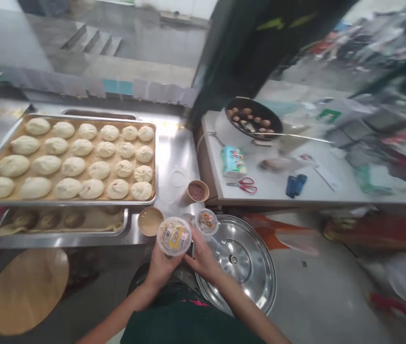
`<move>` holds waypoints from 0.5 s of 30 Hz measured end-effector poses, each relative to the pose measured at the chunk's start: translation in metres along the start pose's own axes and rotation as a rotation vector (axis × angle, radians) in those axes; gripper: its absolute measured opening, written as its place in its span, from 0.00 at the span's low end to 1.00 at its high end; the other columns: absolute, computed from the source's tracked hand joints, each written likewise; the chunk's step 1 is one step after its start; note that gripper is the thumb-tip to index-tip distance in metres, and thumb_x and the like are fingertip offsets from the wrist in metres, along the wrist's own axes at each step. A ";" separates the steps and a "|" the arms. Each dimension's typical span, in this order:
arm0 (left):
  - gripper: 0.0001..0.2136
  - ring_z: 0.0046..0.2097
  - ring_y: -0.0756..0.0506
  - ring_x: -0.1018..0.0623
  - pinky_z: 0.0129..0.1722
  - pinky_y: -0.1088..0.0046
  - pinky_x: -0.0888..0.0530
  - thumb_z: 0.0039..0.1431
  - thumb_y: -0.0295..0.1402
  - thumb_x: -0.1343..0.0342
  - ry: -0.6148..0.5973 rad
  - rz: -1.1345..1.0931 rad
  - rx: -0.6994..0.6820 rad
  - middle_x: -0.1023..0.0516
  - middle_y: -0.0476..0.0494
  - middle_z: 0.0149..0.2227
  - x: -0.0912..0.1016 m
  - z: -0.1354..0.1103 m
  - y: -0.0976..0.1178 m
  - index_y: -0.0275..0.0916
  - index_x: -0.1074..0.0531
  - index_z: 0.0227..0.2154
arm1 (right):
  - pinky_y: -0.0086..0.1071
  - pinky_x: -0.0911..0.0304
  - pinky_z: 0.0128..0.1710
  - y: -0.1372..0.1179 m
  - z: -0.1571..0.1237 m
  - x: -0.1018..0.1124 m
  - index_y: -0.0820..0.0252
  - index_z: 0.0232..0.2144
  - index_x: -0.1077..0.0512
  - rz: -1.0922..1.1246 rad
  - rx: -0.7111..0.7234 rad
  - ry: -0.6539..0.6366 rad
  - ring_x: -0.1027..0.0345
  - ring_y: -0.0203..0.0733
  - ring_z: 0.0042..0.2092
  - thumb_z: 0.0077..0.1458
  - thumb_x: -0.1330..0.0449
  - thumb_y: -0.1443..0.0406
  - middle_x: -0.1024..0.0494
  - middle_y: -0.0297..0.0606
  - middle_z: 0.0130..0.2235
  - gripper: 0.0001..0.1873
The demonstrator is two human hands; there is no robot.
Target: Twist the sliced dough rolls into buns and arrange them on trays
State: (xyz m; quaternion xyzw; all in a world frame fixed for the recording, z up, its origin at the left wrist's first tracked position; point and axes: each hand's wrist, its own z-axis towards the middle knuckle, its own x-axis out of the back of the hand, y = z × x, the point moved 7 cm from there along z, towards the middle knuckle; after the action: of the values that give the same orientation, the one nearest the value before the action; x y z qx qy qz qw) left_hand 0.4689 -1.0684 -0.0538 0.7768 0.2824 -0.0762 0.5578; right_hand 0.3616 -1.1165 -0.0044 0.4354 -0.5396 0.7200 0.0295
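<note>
My left hand point(163, 265) is closed around a clear-lidded cup point(174, 236) with a yellow printed label on its top. Against the right side of that cup, my right hand point(203, 258) has its fingers curled; the fingertips are partly hidden. Just beyond my right hand is a second cup with a printed lid point(207, 221). To the left stands an open paper cup of pale liquid point(150, 221). Farther off, a brown paper cup point(196, 191) holds something dark reddish. A clear lid point(177, 177) lies on the steel counter behind.
A large tray point(155, 157) of pale buns fills the left counter, with a lower tray point(126, 222) under it. A round steel lid point(256, 272) is at my right. The white table point(271, 188) bears a pot of eggs point(249, 119), red scissors point(246, 185) and a tissue pack point(233, 161).
</note>
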 end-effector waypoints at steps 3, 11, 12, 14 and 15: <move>0.33 0.55 0.41 0.37 0.57 0.66 0.46 0.34 0.25 0.34 -0.128 0.089 -0.057 0.33 0.42 0.50 -0.031 0.012 0.006 0.41 0.36 0.48 | 0.45 0.53 0.58 0.014 -0.013 0.029 0.59 0.55 0.46 -0.047 -0.014 0.176 0.53 0.49 0.59 0.48 0.43 0.63 0.44 0.46 0.57 0.31; 0.30 0.60 0.40 0.48 0.60 0.63 0.57 0.33 0.22 0.36 -0.313 0.199 -0.208 0.39 0.40 0.54 -0.111 0.067 -0.010 0.38 0.34 0.45 | 0.47 0.48 0.54 0.118 -0.030 0.062 0.62 0.55 0.48 0.193 -0.257 0.474 0.46 0.49 0.56 0.47 0.42 0.52 0.40 0.49 0.55 0.37; 0.30 0.60 0.40 0.48 0.60 0.62 0.57 0.34 0.21 0.37 -0.343 0.209 -0.223 0.39 0.40 0.54 -0.115 0.068 -0.012 0.38 0.34 0.46 | 0.47 0.46 0.53 0.126 -0.031 0.060 0.62 0.54 0.46 0.234 -0.278 0.475 0.44 0.49 0.55 0.48 0.43 0.52 0.36 0.47 0.52 0.35; 0.30 0.60 0.41 0.47 0.60 0.62 0.57 0.36 0.21 0.39 -0.368 0.231 -0.274 0.39 0.40 0.55 -0.117 0.061 -0.012 0.38 0.35 0.48 | 0.49 0.44 0.51 0.132 -0.036 0.053 0.61 0.50 0.41 0.267 -0.311 0.449 0.40 0.50 0.52 0.48 0.44 0.51 0.31 0.45 0.47 0.30; 0.30 0.60 0.41 0.47 0.60 0.62 0.57 0.37 0.21 0.39 -0.358 0.236 -0.300 0.39 0.40 0.55 -0.114 0.054 -0.010 0.39 0.36 0.48 | 0.50 0.44 0.51 0.130 -0.039 0.049 0.60 0.49 0.39 0.257 -0.313 0.431 0.39 0.50 0.51 0.48 0.44 0.51 0.30 0.44 0.46 0.29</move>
State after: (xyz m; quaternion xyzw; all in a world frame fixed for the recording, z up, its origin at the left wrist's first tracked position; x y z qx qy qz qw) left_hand 0.3799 -1.1556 -0.0323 0.6870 0.0948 -0.1043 0.7129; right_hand 0.2415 -1.1601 -0.0710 0.1905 -0.6761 0.7017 0.1188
